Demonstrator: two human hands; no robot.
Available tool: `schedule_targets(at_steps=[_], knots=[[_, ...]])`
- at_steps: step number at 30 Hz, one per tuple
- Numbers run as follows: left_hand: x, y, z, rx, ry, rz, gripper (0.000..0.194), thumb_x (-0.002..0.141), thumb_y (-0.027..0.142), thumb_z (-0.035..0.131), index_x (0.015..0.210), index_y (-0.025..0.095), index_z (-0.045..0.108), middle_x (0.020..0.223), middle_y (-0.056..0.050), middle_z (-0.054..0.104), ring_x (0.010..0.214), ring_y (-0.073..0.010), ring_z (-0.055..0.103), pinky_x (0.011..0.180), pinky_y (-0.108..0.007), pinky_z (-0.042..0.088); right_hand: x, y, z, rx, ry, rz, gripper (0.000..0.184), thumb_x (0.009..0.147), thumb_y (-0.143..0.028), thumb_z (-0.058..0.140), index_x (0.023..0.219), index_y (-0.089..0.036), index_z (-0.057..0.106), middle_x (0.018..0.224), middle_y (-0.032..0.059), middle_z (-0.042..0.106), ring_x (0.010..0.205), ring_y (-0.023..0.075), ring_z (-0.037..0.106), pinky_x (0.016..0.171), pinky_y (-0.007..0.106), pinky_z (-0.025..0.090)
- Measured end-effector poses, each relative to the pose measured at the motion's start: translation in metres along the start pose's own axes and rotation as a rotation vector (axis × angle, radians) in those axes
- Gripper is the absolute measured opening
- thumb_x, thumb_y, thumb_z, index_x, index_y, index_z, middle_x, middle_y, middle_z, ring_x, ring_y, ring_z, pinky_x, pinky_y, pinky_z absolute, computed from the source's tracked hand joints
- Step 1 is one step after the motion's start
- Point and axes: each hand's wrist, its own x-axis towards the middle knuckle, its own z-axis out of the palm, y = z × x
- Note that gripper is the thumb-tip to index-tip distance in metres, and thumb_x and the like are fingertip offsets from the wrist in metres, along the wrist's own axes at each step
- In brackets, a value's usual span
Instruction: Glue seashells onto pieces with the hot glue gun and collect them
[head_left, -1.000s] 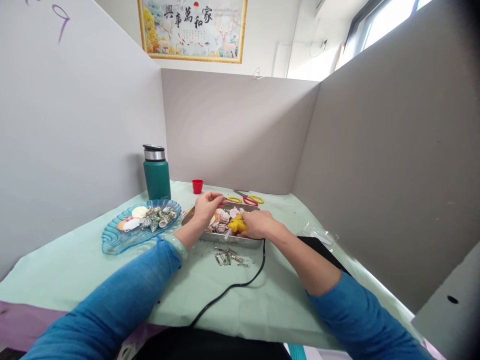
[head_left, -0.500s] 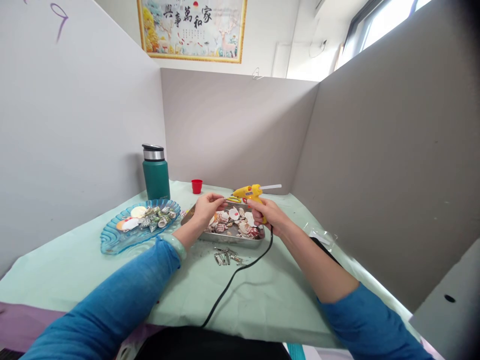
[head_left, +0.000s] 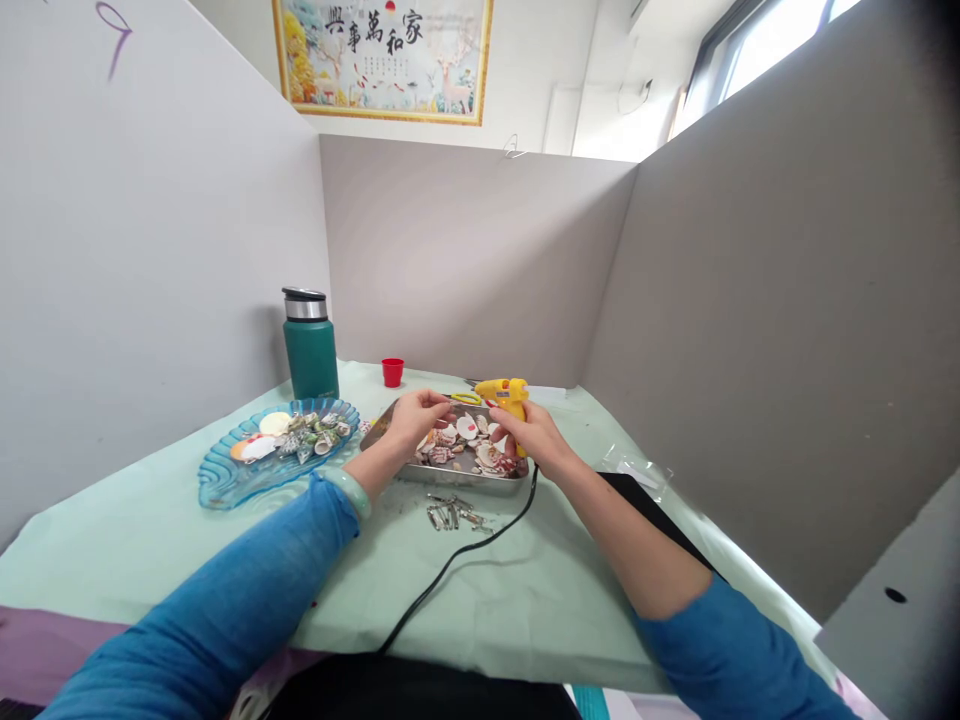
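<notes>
Glue gun (head_left: 501,388): over the tray's (head_left: 465,479) far right part, nozzle toward the left hand (head_left: 412,415); probably light and stiff, its tip perhaps hot.
Right hand (head_left: 541,437): grip closed around the handle, the safest hold.
Left hand: fingertips drawn together; cannot tell what they pinch.
Shells (head_left: 466,427): in the tray, likely hard, brittle-edged.
Cord (head_left: 480,545): bends across the tabletop (head_left: 562,600), could drag near the safety pins (head_left: 452,515).
Edges: tray rim below; partition (head_left: 480,250) beyond; more room upward and nearer the body.
</notes>
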Motion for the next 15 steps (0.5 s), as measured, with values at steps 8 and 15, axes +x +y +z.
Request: schedule_targets(at_steps=[8, 15], knots=[[0.001, 0.0, 0.001, 0.016, 0.095, 0.006, 0.013, 0.065, 0.015, 0.07, 0.071, 0.012, 0.059, 0.062, -0.006, 0.066, 0.058, -0.0173, 0.066, 0.054, -0.025, 0.051, 0.019, 0.005, 0.01, -0.939, 0.085, -0.061, 0.037, 0.069, -0.018, 0.06, 0.106, -0.016, 0.057, 0.097, 0.0107, 0.069, 0.089, 0.0245, 0.065, 0.068, 0.028, 0.046], [0.001, 0.004, -0.001, -0.088, 0.184, 0.009, 0.011, 0.068, 0.013, 0.066, 0.075, 0.01, 0.058, 0.062, -0.006, 0.066, 0.06, -0.0156, 0.066, 0.059, -0.025, 0.052, 0.02, -0.001, 0.028, -1.178, -0.055, 0.069, 0.046, 0.065, -0.021, 0.065, 0.109, -0.012, 0.055, 0.103, 0.0177, 0.066, 0.095, 0.0302, 0.063, 0.068, 0.031, 0.046]])
